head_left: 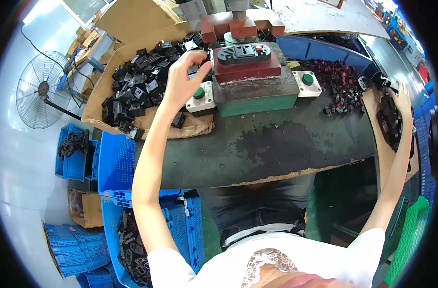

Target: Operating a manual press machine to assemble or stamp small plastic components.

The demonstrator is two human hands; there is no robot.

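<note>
My left hand (182,77) reaches over a cardboard box (103,91) heaped with black plastic socket parts (137,81), its fingers curled near the left end of a black socket housing (243,54). That housing lies on the red fixture block (247,69) of a green press (255,98). My right hand (401,98) is far to the right, resting on black parts (389,120) in a second cardboard box (380,144). I cannot tell whether either hand grips a part.
Two white button boxes with green buttons (200,97) (307,82) flank the press. Red-and-black small parts (339,84) lie in a blue tray behind. Blue crates (118,163) stand left of the dark bench (267,149); a floor fan (41,89) stands farther left.
</note>
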